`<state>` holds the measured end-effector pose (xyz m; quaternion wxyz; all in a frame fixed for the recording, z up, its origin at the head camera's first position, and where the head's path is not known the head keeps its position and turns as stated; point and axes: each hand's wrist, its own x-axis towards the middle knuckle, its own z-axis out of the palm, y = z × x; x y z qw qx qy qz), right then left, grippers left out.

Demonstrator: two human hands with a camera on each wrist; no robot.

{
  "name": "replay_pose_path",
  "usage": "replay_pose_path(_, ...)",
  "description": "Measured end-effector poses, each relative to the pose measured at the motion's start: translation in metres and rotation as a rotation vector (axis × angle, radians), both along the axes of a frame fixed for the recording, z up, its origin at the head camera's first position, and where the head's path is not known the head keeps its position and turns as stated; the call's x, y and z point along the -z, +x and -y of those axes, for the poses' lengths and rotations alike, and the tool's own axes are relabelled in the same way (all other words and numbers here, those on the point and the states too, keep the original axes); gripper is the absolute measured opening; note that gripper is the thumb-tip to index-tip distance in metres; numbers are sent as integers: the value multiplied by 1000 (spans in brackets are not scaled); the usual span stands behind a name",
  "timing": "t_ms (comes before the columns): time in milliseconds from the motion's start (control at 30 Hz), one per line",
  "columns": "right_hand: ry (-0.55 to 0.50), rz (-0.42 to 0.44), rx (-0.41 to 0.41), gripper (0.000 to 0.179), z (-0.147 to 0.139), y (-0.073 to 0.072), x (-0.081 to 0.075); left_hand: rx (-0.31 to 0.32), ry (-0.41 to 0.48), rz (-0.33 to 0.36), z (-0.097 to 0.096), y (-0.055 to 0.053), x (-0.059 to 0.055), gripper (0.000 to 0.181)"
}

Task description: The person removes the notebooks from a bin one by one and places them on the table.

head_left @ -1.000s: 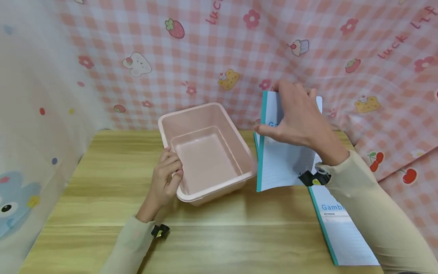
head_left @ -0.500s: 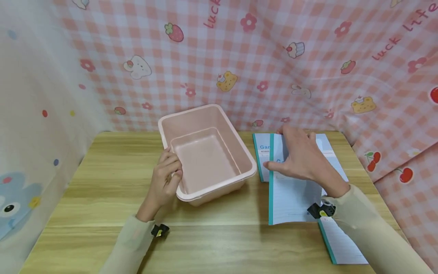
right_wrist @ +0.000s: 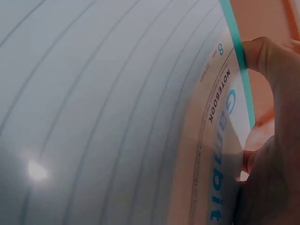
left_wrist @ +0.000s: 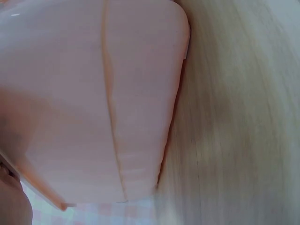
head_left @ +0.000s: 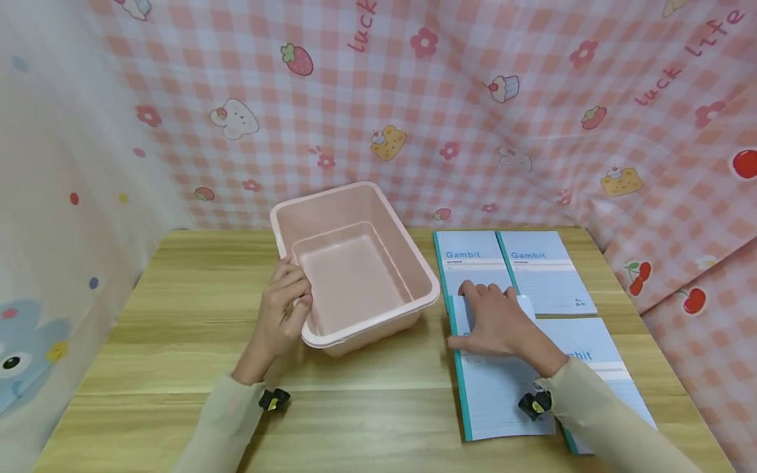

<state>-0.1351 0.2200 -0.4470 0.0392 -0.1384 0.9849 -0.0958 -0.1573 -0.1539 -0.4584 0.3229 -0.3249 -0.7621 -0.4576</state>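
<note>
My left hand (head_left: 284, 305) grips the left rim of a pale pink plastic basin (head_left: 355, 282), fingers curled over the edge. Nothing lies inside the basin. In the left wrist view the basin's outer wall (left_wrist: 140, 108) fills much of the frame. My right hand (head_left: 497, 322) holds a Gambit notebook (head_left: 503, 401) with a teal spine, thumb at the spine side and fingers over the top edge. The right wrist view shows this notebook's lined cover (right_wrist: 117, 103) close up, with the thumb (right_wrist: 258, 54) at the teal edge.
Two more notebooks lie side by side at the back, one left (head_left: 470, 253) and one right (head_left: 547, 276). Another notebook (head_left: 609, 368) lies at front right, partly under my right forearm. The wooden table (head_left: 177, 315) meets a pink checked cloth (head_left: 331, 98) behind and a pale curtain at left.
My right hand has brought the notebook down and toward me, from above the back notebooks to the front of the table. My left hand and the basin stay put.
</note>
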Motion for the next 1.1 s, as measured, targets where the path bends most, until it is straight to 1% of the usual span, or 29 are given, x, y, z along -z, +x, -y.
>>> replay_pose_path(133, 15, 31, -2, 81, 2, 4, 16, 1, -11, 12, 2, -1, 0, 20)
replay_pose_path(267, 17, 31, -19, 85, 2, 6, 27, 5, -8, 8, 4, -2, -1, 19)
replay_pose_path(400, 37, -6, -43, 90, 2, 9, 37, 6, 1, -12, 5, -3, 0, 20)
replay_pose_path(567, 78, -89, -56, 94, 1, 13, 46, 8, 0, -28, 4, -4, 1, 20)
replay_pose_path(733, 66, -147, -63, 96, -1, 15, 50, -1, 1, -30, 4, -5, 2, 21)
replay_pose_path(867, 41, -176, -78, 89, -2, 17, 51, -3, -2, -21, 5, -4, 2, 19)
replay_pose_path(1000, 19, -164, -98, 78, -2, 16, 47, -3, 0, -5, 10, -2, 1, 13)
replay_pose_path(1100, -12, -142, -109, 71, -5, 13, 39, -12, -10, -4, 14, -2, -1, 16)
